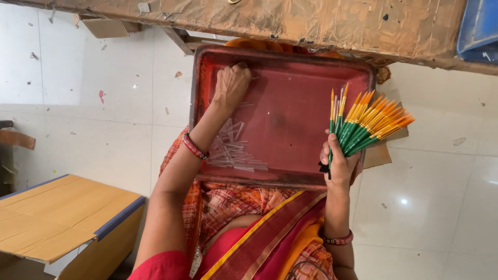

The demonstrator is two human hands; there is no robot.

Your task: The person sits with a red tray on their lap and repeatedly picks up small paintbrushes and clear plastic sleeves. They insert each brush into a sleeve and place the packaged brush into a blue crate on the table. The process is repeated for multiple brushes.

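A red rectangular tray [290,62] rests on my lap. My left hand [231,83] reaches to the tray's far left corner, fingers curled down on its floor; whether it pinches anything is hidden. A heap of clear thin plastic tubes [236,150] lies in the tray near my left forearm. My right hand [338,161] is at the tray's right edge, gripping a fanned bundle of green-handled brushes with orange ends [365,122].
A worn brown table edge [311,21] runs across the top. A blue bin [480,28] sits at the top right. A cardboard box with blue trim [57,218] stands at the lower left on the white tiled floor [441,197].
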